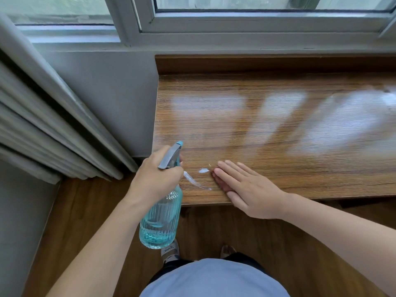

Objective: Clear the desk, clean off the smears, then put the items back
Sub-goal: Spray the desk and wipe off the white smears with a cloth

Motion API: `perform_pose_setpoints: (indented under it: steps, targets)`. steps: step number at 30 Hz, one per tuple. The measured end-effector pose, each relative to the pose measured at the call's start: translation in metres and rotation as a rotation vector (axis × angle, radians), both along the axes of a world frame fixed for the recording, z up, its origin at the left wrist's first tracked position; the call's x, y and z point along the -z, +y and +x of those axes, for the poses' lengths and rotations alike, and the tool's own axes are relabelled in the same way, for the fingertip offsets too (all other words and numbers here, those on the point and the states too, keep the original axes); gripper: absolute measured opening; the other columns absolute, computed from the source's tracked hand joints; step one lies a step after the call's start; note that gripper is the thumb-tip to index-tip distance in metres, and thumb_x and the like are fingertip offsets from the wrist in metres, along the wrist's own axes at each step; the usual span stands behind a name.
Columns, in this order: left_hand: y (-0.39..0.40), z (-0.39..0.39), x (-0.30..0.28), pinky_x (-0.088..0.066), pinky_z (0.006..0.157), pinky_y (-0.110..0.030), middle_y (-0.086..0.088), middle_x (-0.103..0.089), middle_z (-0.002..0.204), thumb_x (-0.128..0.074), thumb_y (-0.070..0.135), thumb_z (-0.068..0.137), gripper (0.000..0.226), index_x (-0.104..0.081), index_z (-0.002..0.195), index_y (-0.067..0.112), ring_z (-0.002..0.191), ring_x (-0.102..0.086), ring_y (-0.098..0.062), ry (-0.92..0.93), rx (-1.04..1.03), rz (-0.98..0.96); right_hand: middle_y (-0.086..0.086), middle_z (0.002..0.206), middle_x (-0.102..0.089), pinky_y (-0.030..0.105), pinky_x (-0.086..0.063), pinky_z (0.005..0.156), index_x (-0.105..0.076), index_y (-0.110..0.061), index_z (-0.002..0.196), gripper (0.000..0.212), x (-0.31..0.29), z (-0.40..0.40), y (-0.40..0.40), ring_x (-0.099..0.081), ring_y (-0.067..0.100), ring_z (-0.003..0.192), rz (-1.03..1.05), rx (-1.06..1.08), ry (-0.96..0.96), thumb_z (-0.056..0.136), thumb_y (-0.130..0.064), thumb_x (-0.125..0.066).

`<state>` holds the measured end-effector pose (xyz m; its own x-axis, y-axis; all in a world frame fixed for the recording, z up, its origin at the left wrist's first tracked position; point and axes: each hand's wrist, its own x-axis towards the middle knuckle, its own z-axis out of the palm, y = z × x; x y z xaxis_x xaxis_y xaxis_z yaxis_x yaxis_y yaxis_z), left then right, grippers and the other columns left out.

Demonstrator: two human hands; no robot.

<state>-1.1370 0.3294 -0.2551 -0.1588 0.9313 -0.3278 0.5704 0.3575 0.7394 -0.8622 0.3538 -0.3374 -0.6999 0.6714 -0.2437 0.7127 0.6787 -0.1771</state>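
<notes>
Smears [198, 179] of white streak the near left corner of the wooden bench [278, 125]. Left hand [154, 179] grips a ribbed blue spray bottle [159, 219] just off that corner, nozzle toward them. Right hand [250, 189] lies flat beside them, fingers straight and together; a window [257, 13] stands beyond.

Left hand [155, 179] is gripping spray bottle [160, 219] beside white smears [196, 180]; right hand [250, 189] is lying flat on desk [278, 129].

"SENMA", seemingly, on left shoe strap [170, 249]

Left hand [153, 179] curled in a grip — right hand [248, 189] flat, fingers [227, 168] straight.
</notes>
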Motion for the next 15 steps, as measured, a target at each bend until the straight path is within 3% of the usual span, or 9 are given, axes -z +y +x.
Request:
perform_pose_setpoints:
  steps: [4, 7, 11, 15]
  targets:
    - [-0.008, 0.001, -0.005, -0.063, 0.073, -0.050, 0.000, -0.066, 0.087, -0.061, 0.018, 0.083, 0.019, -0.065, 0.098, 0.029, 0.081, -0.071, -0.026, -0.029, -0.003, 0.005, -0.004, 0.169, 0.014, 0.033, 0.008, 0.127, 0.009, -0.024, 0.163, 0.065, 0.003, 0.007, 0.018, 0.018, 0.010, 0.155, 0.064, 0.031, -0.056, 0.107, -0.049, -0.012]
    - [-0.013, 0.002, -0.007, -0.063, 0.075, -0.055, -0.001, -0.067, 0.089, -0.061, 0.019, 0.083, 0.018, -0.065, 0.097, 0.029, 0.083, -0.072, -0.027, -0.034, 0.000, 0.018, 0.005, 0.172, 0.000, 0.037, 0.002, 0.128, 0.001, -0.015, 0.164, 0.066, 0.011, -0.021, 0.058, 0.005, 0.018, 0.158, 0.099, 0.222, -0.006, 0.107, -0.045, -0.017]
    - [-0.018, 0.006, -0.009, -0.063, 0.075, -0.053, 0.000, -0.067, 0.091, -0.060, 0.025, 0.080, 0.017, -0.064, 0.096, 0.029, 0.083, -0.069, -0.026, -0.025, 0.000, 0.027, 0.008, 0.171, 0.000, 0.040, 0.003, 0.127, -0.003, -0.010, 0.162, 0.066, 0.017, -0.070, 0.086, 0.003, 0.025, 0.157, 0.010, 0.495, 0.125, 0.106, -0.038, -0.026]
    - [-0.021, 0.010, -0.011, -0.060, 0.075, -0.052, -0.003, -0.066, 0.092, -0.060, 0.024, 0.082, 0.022, -0.064, 0.103, 0.030, 0.085, -0.070, -0.028, -0.017, -0.009, -0.012, 0.007, 0.171, 0.008, 0.041, 0.005, 0.128, 0.001, -0.012, 0.163, 0.069, 0.016, -0.069, 0.058, 0.010, 0.023, 0.157, -0.051, 0.422, 0.179, 0.105, -0.036, -0.026]
